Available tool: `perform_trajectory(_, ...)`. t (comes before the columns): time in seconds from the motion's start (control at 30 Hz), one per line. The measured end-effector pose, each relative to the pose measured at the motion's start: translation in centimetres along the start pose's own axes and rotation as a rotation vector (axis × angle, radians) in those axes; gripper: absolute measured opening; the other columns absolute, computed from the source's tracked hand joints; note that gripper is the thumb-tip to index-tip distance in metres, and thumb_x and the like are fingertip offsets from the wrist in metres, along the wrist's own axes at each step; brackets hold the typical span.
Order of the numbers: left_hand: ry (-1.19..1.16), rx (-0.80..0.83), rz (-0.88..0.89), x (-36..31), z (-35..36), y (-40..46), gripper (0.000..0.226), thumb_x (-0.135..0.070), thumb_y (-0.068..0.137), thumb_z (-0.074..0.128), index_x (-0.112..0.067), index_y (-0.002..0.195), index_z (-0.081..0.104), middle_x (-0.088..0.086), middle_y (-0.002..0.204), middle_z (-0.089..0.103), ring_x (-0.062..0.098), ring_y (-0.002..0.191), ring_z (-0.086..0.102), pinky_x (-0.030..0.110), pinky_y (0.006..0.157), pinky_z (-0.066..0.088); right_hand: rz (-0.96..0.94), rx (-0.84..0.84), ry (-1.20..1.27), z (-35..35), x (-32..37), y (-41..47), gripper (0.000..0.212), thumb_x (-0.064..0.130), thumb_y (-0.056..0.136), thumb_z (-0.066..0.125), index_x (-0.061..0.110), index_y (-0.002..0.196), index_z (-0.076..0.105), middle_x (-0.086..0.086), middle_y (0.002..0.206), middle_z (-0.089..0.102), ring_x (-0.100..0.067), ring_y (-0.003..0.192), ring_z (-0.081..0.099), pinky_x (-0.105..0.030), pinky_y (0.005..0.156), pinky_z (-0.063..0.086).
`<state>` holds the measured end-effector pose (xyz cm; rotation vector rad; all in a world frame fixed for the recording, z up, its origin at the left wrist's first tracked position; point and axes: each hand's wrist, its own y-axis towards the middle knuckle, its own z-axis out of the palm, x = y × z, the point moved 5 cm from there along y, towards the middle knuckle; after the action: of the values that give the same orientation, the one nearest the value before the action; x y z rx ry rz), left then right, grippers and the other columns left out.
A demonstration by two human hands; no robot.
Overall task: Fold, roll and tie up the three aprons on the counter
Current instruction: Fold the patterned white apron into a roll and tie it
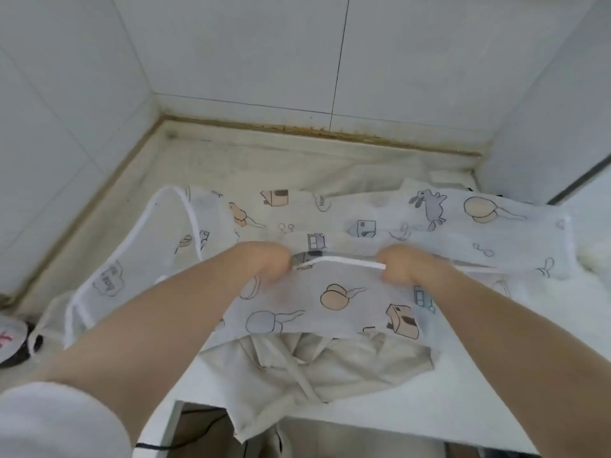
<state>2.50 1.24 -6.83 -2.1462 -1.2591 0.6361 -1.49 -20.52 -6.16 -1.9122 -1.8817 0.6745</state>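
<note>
White tiled walls close off a pale counter (429, 421), and you are working at its front edge. Nearest you, at the lower centre of the frame, a plain beige apron (330, 365) lies crumpled and spills over the edge; its strap trails down. On top of it, spread across the middle of the frame, lies the thin printed apron (334, 302) with rabbits and little houses. Your left hand (264, 261) and right hand (408, 266) are both clenched on its near hem, pinching the white cord (340, 261) stretched between them and lifting that edge off the pile. The cloth looks light, soft and limp, so it should sag and slide wherever you let go; keep your grip on the corded edge, which is the firmest part, and lay the fold down flat before releasing. Further back, at the left of the frame, the apron's white loop strap (172, 206) arcs over the counter; it may snag. A third apron is not clearly visible. At the far left edge sits a round dark object (16, 342), unclear.
</note>
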Motion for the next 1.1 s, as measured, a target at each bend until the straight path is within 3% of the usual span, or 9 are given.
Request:
perform_trajectory(0.13,0.254,-0.362,-0.14,1.4,0.3,-0.1,0.035,-0.019,0.101,0.03,-0.007,0.133,0.04,0.011,0.13,0.044,0.029,0.116,0.047,0.045,0.105,0.032,0.118,-0.421,0.003,0.0,-0.5,-0.8,0.028,0.019,0.094,0.045,0.016,0.121,0.053,-0.004,0.121,0.051,-0.024,0.113,0.049,-0.037,0.094,0.037)
perform_trajectory(0.27,0.401,-0.538,-0.146,1.2,1.1,1.1,0.036,-0.005,0.095,0.03,-0.005,0.13,0.038,0.011,0.129,0.048,0.029,0.116,0.05,0.043,0.108,0.028,0.112,-0.388,0.009,1.1,0.3,-0.3,0.037,0.022,0.096,0.044,0.01,0.13,0.044,-0.008,0.131,0.047,-0.027,0.122,0.044,-0.037,0.099,0.035)
perform_trajectory(0.47,0.295,-0.592,-0.113,2.4,-0.4,1.9,0.028,-0.01,0.097,0.035,-0.008,0.125,0.041,0.009,0.125,0.048,0.028,0.114,0.05,0.038,0.098,0.035,0.125,-0.341,1.597,-1.8,1.1,1.2,0.037,0.049,0.087,0.059,0.016,0.101,0.053,0.0,0.098,0.055,-0.014,0.09,0.052,-0.025,0.081,0.042)
perform_trajectory(0.6,-0.364,-0.52,-0.165,4.3,-1.7,3.4,0.056,-0.05,0.086,0.051,-0.01,0.125,0.046,0.007,0.121,0.052,0.026,0.108,0.052,0.039,0.09,0.046,0.273,-0.338,2.305,-3.3,1.2,2.8,0.028,0.04,0.091,0.058,0.017,0.108,0.058,-0.002,0.106,0.062,-0.014,0.092,0.06,-0.029,0.088,0.046)
perform_trajectory(0.73,-1.134,-0.403,-0.178,5.2,-3.0,4.6,0.093,-0.061,0.081,0.056,-0.014,0.147,0.01,0.007,0.139,0.043,0.026,0.123,0.046,0.035,0.103,0.035,0.362,-0.441,2.252,-4.6,0.6,3.7,0.009,0.027,0.091,0.06,0.02,0.096,0.059,0.004,0.094,0.057,-0.011,0.087,0.054,-0.026,0.089,0.045)
perform_trajectory(0.83,-1.448,-0.449,-0.275,6.8,-3.8,5.6,0.113,-0.064,0.075,0.062,-0.032,0.145,-0.022,0.012,0.146,0.04,0.033,0.124,0.049,0.049,0.107,0.035,0.333,-0.504,2.252,-6.5,-0.2,3.9,0.013,0.017,0.088,0.061,0.022,0.077,0.056,0.006,0.081,0.054,-0.009,0.077,0.051,-0.017,0.065,0.042)
perform_trajectory(0.9,-1.676,-0.491,-0.291,7.9,-4.5,6.1,0.11,-0.057,0.076,0.066,-0.03,0.148,-0.013,0.01,0.148,0.035,0.03,0.128,0.044,0.047,0.109,0.034,0.302,-0.564,2.314,-7.3,-0.8,4.0,0.015,0.007,0.087,0.055,0.018,0.077,0.056,0.005,0.083,0.056,-0.009,0.077,0.054,-0.018,0.065,0.046)
perform_trajectory(1.0,-1.965,-0.487,-0.072,8.3,-6.3,6.5,0.081,-0.032,0.083,0.067,-0.016,0.148,0.022,0.008,0.153,0.025,0.023,0.14,0.025,0.039,0.115,0.022,0.324,-0.627,2.368,-7.5,-1.7,4.9,0.031,-0.007,0.082,0.04,0.013,0.09,0.063,0.005,0.118,0.062,-0.013,0.105,0.059,-0.03,0.1,0.047)
perform_trajectory(1.1,-2.108,-0.534,0.168,8.0,-8.5,6.2,0.048,-0.018,0.089,0.059,-0.013,0.134,0.042,0.002,0.139,0.042,0.021,0.136,0.031,0.038,0.115,0.023,0.474,-0.679,2.259,-6.9,-2.5,5.6,0.024,-0.005,0.084,0.041,0.009,0.087,0.06,0.002,0.1,0.065,-0.012,0.081,0.055,-0.033,0.101,0.045)
